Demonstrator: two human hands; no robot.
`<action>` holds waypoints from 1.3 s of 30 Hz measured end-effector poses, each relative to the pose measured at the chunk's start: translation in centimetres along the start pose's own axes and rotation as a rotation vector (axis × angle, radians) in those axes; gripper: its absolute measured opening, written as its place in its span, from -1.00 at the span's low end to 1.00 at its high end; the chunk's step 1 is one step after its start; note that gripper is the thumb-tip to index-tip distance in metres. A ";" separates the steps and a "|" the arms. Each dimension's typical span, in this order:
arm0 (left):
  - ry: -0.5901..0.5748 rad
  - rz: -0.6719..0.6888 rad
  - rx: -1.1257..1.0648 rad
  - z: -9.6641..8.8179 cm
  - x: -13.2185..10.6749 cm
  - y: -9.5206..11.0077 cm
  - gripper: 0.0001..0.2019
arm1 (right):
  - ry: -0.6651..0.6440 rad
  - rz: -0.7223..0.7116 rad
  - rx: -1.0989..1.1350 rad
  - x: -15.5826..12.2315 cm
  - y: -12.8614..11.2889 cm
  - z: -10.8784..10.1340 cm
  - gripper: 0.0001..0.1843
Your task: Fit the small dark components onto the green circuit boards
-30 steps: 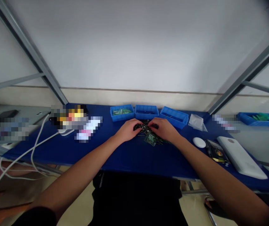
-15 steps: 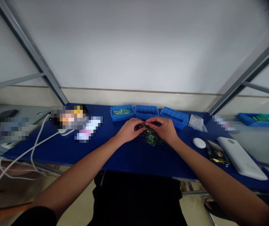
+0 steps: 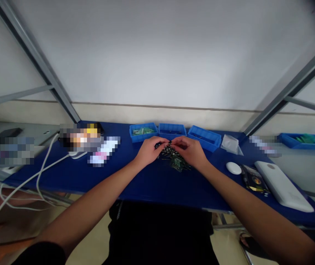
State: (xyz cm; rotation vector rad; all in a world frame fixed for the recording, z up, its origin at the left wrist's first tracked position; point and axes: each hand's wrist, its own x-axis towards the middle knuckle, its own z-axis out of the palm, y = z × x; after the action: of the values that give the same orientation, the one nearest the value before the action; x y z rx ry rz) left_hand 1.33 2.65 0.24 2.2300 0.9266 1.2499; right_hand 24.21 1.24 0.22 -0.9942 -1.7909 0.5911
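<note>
Both of my hands meet above a pile of small electronic parts [image 3: 169, 151] on the blue table [image 3: 151, 184]. My left hand [image 3: 149, 150] is closed in a pinch, thumb toward the fingertips. Opposite it, my right hand [image 3: 190, 150] pinches too, its fingertips almost touching the left ones. A tiny dark piece shows between the fingertips, too small to name. Green circuit boards [image 3: 178, 163] lie at the near side of the pile, beside my right hand.
Behind my hands stand three blue bins: a left bin [image 3: 143, 138] with green and pale pieces, a middle bin [image 3: 172, 129] and a right bin [image 3: 204, 137]. A plastic bag [image 3: 230, 144], a white round case [image 3: 233, 168] and a white power bank [image 3: 282, 186] lie rightward. White cables [image 3: 40, 173] cross the left side.
My fingertips have risen slightly from the pile and come closer together. More of the small parts now show beneath them.
</note>
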 end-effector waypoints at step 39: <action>0.060 -0.133 -0.235 0.4 0.0 -0.2 -0.79 | -0.036 -0.183 -0.179 -0.5 -2.0 0.3 -0.77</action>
State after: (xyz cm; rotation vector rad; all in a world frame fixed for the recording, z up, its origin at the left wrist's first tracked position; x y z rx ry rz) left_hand 1.61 2.75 -0.13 1.9279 0.8848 1.2975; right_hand 23.29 -0.22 1.33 -0.9293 -1.9683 0.3416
